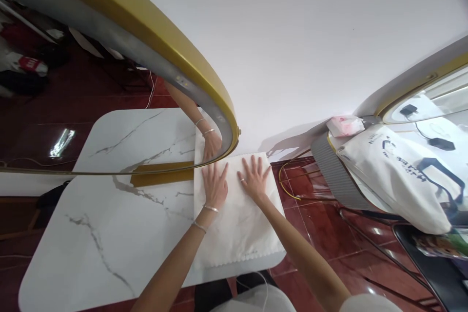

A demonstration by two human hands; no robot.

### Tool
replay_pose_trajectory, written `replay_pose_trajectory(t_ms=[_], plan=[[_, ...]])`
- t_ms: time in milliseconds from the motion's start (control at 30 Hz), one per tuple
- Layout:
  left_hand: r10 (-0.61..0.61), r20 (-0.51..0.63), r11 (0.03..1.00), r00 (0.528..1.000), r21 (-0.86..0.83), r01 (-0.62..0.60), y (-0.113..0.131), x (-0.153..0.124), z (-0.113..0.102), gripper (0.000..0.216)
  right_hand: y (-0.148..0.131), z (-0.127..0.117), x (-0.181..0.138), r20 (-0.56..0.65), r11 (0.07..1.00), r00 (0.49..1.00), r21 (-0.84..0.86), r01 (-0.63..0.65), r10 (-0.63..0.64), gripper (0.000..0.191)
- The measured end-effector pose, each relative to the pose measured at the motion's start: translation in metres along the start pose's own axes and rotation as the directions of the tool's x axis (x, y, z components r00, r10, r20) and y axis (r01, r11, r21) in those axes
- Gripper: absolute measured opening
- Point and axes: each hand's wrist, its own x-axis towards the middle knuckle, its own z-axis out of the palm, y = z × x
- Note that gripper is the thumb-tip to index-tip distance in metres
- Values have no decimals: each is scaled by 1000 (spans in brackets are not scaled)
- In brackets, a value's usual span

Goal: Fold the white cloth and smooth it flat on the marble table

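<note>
The folded white cloth [237,224] lay on the marble table [109,234] beside the gold-framed mirror [204,83]; left hand [215,186] and right hand [255,179] pressed flat, fingers spread, on its mirror-side end; its long axis ran away from the mirror.

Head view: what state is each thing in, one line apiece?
White cloth: folded flat on the table, scalloped hem toward the person.
Left hand: open, palm down on the cloth, fingers spread.
Right hand: open, palm down on the cloth.
Marble table: upright, against the mirror.
Mirror: reflects the table and an arm.
White bag: lying slumped on a chair.
</note>
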Motion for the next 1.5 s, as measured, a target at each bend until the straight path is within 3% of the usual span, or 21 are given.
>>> replay_pose_trajectory(t_ms=[233,333,433,633,733,800,900,1033,1133,1267,1400,1500], plan=[[18,83,998,996,-55,-14,5,83,14,51,4,-3,74,137,998,989,6,-56,54,57],[44,81,996,996,-75,-38,2,88,12,50,8,-7,85,139,999,990,23,-37,33,58],[19,7,998,1000,-65,-19,-5,52,4,52,20,-11,58,79,1000,996,-7,28,-27,60],[-43,-121,997,992,-61,35,-25,-60,-8,61,34,-15,-60,15,993,995,-73,97,-96,65],[14,-138,996,990,-89,-27,-29,-82,-3,64,32,-14,-88,-8,991,993,-74,113,-114,71],[122,-104,983,987,-127,-135,-29,-75,4,60,31,-13,-85,-10,991,994,-70,112,-112,72],[208,-30,961,978,-182,-210,-26,-41,14,65,34,-12,-54,3,995,997,-61,83,-83,69],[87,20,981,996,-176,-82,-10,14,20,52,41,-12,-1,23,998,999,-41,42,-41,66],[27,29,990,999,-141,-23,4,23,16,50,46,-14,19,6,998,998,-12,57,-57,64],[128,9,987,992,-103,-126,12,-26,5,61,53,-15,-3,-80,997,996,62,53,-48,56],[189,29,979,982,-80,-186,15,-102,-8,59,50,-16,-78,-200,995,979,90,43,-24,52],[194,51,979,980,-76,-190,18,-146,-13,61,44,-19,-142,-184,999,983,27,30,-25,58]])
